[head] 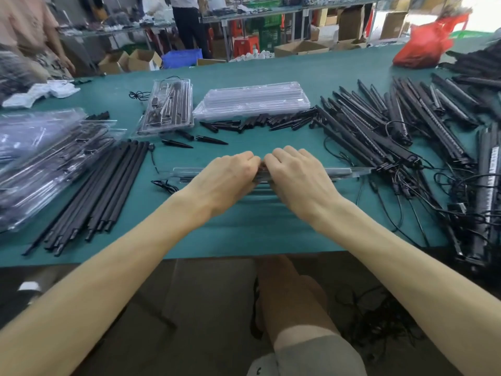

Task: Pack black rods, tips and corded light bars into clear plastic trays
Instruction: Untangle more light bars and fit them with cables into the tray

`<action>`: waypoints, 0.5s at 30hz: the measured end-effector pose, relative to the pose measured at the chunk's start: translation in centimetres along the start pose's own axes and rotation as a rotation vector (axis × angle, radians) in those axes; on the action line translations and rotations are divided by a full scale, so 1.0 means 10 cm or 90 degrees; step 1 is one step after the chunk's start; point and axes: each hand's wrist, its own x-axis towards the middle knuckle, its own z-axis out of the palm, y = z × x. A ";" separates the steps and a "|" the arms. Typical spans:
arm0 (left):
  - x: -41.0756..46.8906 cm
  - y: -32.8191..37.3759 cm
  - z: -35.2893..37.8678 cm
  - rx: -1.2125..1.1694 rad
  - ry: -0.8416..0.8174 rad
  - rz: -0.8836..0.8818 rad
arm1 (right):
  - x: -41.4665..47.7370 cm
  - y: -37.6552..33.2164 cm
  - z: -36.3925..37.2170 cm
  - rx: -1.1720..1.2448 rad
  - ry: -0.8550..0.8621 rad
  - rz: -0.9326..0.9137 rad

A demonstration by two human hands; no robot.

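In the head view, a clear plastic tray [349,172] lay crosswise on the green worktop [271,234], just in front of the person. The left hand [227,180] and right hand [298,177] met knuckle to knuckle over its middle, fingers curled down and pressing on black pieces inside; what exactly they pinched could not be told. Farther back stood a filled tray [166,109] holding black rods and small parts, and beside it a stack of empty trays [252,101]. Loose pointed tips [211,139] lay between these and the hands. A bundle of black rods [100,188] rested at left, beside bagged packed trays [40,164]. Corded light bars [393,126] sprawled in a heap at right, with tangled cords [439,196] near the worktop edge.
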 end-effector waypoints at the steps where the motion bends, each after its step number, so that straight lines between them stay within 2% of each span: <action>1: -0.02 -0.02 0.01 -0.006 0.016 0.004 | 0.01 0.02 0.01 0.006 0.001 -0.011; 8: -0.17 -0.07 0.07 0.024 0.137 0.071 | -0.01 0.11 0.02 0.027 0.015 -0.064; 11: -0.19 -0.05 0.08 0.033 0.161 0.077 | -0.04 0.10 0.03 0.013 0.022 -0.082; 15: -0.23 -0.04 0.06 0.036 0.177 0.139 | -0.12 0.15 0.02 0.020 0.086 -0.134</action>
